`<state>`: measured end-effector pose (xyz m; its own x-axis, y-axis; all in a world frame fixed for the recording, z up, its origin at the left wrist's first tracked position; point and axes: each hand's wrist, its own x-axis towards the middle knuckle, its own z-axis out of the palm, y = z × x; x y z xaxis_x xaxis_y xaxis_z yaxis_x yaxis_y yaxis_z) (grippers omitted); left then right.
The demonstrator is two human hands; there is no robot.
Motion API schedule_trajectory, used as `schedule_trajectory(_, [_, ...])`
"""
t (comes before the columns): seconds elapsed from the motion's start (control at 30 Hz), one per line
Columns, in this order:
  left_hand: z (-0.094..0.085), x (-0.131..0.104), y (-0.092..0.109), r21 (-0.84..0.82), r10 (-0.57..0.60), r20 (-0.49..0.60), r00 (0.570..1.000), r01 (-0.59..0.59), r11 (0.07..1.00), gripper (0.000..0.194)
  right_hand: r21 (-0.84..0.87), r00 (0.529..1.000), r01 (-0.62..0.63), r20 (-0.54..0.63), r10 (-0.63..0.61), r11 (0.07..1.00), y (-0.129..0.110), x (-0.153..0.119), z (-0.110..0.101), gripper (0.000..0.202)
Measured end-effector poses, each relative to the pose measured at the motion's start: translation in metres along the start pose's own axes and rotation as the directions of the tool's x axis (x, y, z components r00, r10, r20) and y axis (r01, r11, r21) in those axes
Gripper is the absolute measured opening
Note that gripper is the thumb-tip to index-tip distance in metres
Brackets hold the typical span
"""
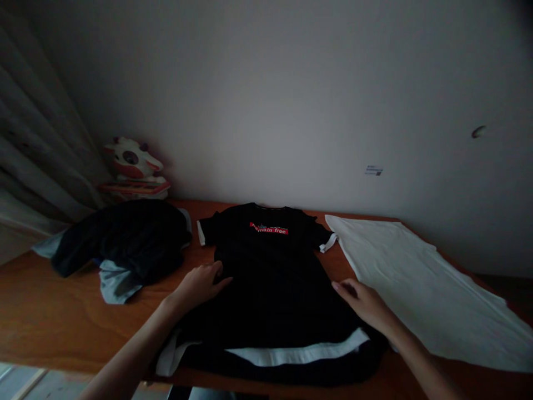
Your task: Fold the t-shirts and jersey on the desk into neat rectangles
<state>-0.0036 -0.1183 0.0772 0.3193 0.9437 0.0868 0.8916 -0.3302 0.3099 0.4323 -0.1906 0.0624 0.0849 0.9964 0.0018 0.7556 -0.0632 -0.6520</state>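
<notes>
A black T-shirt (275, 289) lies spread flat, collar toward the wall, with a red "main free" print on its chest and white bands at the sleeves and hem. My left hand (202, 286) rests at the shirt's left side edge, thumb apart from the loosely bent fingers. At the opposite side edge is my right hand (364, 303), its fingers loosely bent and apart, with no cloth visibly gripped. Right of the shirt a white garment (400, 272) lies flat, close to my right hand.
The wooden table (62, 311) carries a heap of dark and grey clothes (125, 239) on the left. Behind it, a cow-shaped figure (133, 161) stands on stacked books (137, 189). A curtain (37, 144) hangs at left; the pale wall (266, 111) borders the table's back.
</notes>
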Motion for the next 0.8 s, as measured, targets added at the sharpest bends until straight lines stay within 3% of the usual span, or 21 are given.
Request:
schedule_trajectory(0.13, [-0.011, -0.002, -0.004, -0.140, 0.032, 0.029, 0.999, -0.028, 0.990, 0.031, -0.026, 0.999, 0.043, 0.010, -0.043, 0.999, -0.001, 0.008, 0.005, 0.041])
schedule_trajectory(0.3, [-0.044, -0.028, -0.031, -0.417, -0.151, -0.074, 0.986, 0.107, 0.903, 0.046, 0.121, 0.989, -0.012, -0.143, 0.030, 0.993, 0.006, -0.001, -0.008, 0.041])
schedule_trajectory(0.37, [-0.051, -0.040, -0.047, -0.429, -0.193, -0.037, 0.980, 0.159, 0.889, 0.046, 0.192, 0.989, -0.062, -0.118, 0.085, 0.979, 0.009, -0.007, -0.013, 0.043])
schedule_trajectory(0.5, [-0.050, -0.052, -0.072, -0.309, -0.174, 0.043, 0.984, 0.179, 0.934, 0.048, 0.210, 0.993, -0.120, 0.039, 0.114, 0.970, 0.009, -0.015, -0.015, 0.048])
schedule_trajectory(0.63, [-0.038, -0.040, -0.060, -0.210, -0.149, -0.138, 0.979, 0.118, 0.971, 0.046, 0.125, 0.993, -0.102, 0.069, 0.094, 0.987, 0.003, -0.010, -0.004, 0.055])
schedule_trajectory(0.7, [-0.030, -0.029, -0.045, -0.177, -0.041, -0.197, 0.980, 0.005, 0.984, 0.042, 0.074, 0.996, -0.051, 0.083, 0.045, 0.996, 0.000, -0.006, 0.003, 0.056])
schedule_trajectory(0.8, [-0.018, -0.014, -0.029, -0.076, 0.159, -0.173, 0.972, -0.174, 0.982, 0.034, 0.053, 0.964, -0.004, 0.264, -0.011, 0.999, 0.002, 0.000, 0.003, 0.056])
